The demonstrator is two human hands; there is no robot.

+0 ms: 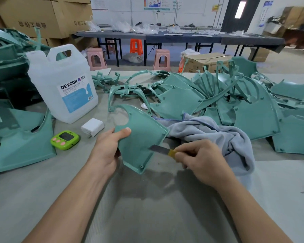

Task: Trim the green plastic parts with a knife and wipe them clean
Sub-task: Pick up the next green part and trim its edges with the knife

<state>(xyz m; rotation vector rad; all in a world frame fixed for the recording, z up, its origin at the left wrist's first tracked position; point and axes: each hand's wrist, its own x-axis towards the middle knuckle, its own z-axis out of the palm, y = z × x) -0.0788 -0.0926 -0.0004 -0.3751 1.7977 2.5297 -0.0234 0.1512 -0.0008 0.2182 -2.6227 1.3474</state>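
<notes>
Over the table's (42, 199) middle, the left hand (106, 151) grips the green plastic part (140, 137), its long axis running near-to-far, while the right hand (200, 160) clamps the knife (162, 149), blade pointing left onto the part's right rim.

hands 2: left hand (104, 151), right hand (202, 161) | knife (162, 149) 1 | held green part (139, 130) 1, in the fingers (125, 132) | loose green parts (179, 100) beyond the fingers: too many to count | cloth (218, 135) 1 | jug (60, 79) 1 | timer (64, 140) 1 | charger (93, 127) 1 | pink stools (161, 59) at least 2 | orange stool (135, 46) 1
</notes>
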